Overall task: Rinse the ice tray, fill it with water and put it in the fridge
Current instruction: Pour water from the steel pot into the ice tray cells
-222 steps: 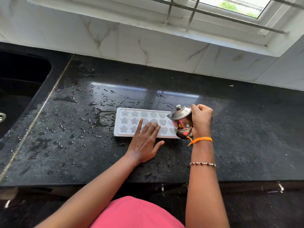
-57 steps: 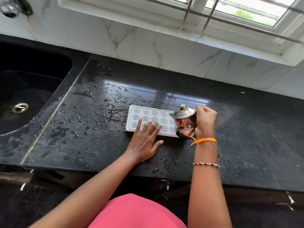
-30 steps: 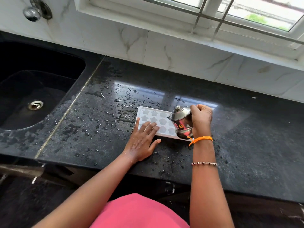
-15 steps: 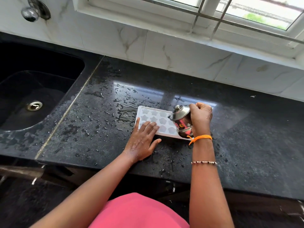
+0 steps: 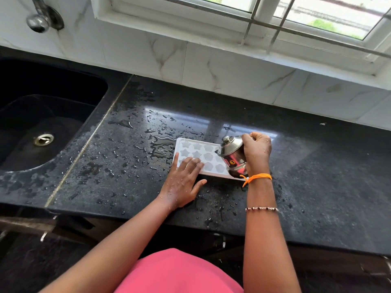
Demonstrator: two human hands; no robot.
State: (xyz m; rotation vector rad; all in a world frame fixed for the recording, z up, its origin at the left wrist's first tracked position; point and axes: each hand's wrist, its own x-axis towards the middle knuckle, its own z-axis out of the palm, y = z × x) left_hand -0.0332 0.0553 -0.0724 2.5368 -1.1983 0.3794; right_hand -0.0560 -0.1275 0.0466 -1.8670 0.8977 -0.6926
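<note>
A white ice tray with star and heart shaped cells lies flat on the wet black counter. My left hand lies flat with its fingers spread, fingertips pressing on the tray's near left part. My right hand grips a small lidded steel pot, tilted left over the tray's right end. The pot and hand hide the tray's right cells. Whether water is flowing from the pot cannot be made out.
A black sink with a metal drain lies to the left. A steel tap is mounted on the marble wall above it. Water drops and a puddle sit left of the tray. A barred window runs along the back.
Both hands, the tray and the pot hold nearly the same pose throughout. The view has shifted, bringing the sink and tap into sight on the left.
</note>
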